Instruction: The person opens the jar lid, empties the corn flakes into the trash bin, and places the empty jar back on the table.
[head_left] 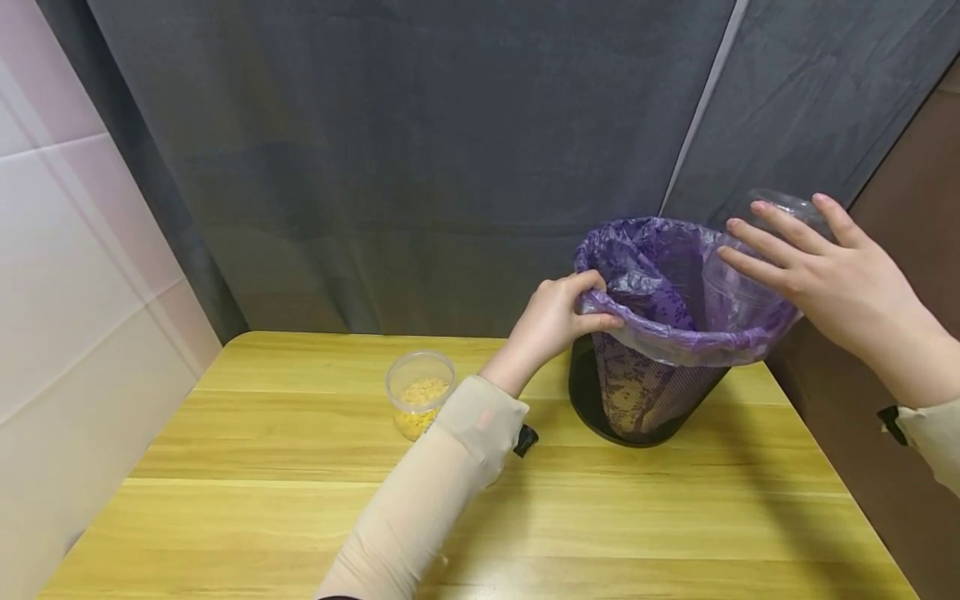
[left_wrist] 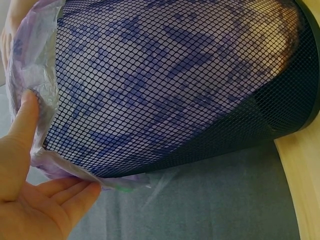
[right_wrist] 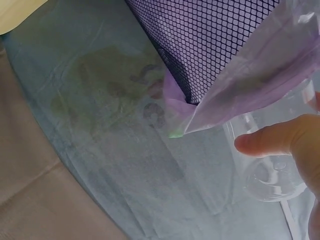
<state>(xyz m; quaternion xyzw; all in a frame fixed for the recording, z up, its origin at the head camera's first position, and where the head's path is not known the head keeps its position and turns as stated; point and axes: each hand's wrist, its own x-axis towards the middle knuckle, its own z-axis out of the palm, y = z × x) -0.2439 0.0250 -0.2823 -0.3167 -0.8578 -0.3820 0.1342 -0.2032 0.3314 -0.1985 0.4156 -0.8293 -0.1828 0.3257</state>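
Note:
A black mesh waste bin [head_left: 585, 400], lined with a purple plastic bag [head_left: 697, 337], stands on the table. My left hand [head_left: 551, 321] pinches its near left rim, thumb outside over the folded bag. In the left wrist view, that thumb [left_wrist: 25, 112] lies against the bag's edge. At the right side of the rim, my right hand [head_left: 840, 275] holds a clear plastic jar [right_wrist: 275, 180] tipped with its mouth towards the bin. The fingers are spread along the jar, and the right wrist view shows the thumb [right_wrist: 265, 141] against its side. A yellowish patch shows through the lower mesh.
Left of the bin, behind my left forearm, an uncovered clear tub [head_left: 420, 396] holds small yellow pieces. A grey curtain [head_left: 412, 167] hangs behind the wooden table [head_left: 285, 467]. Brown panelling [head_left: 911, 225] runs along the right, a pale wall [head_left: 82, 250] along the left.

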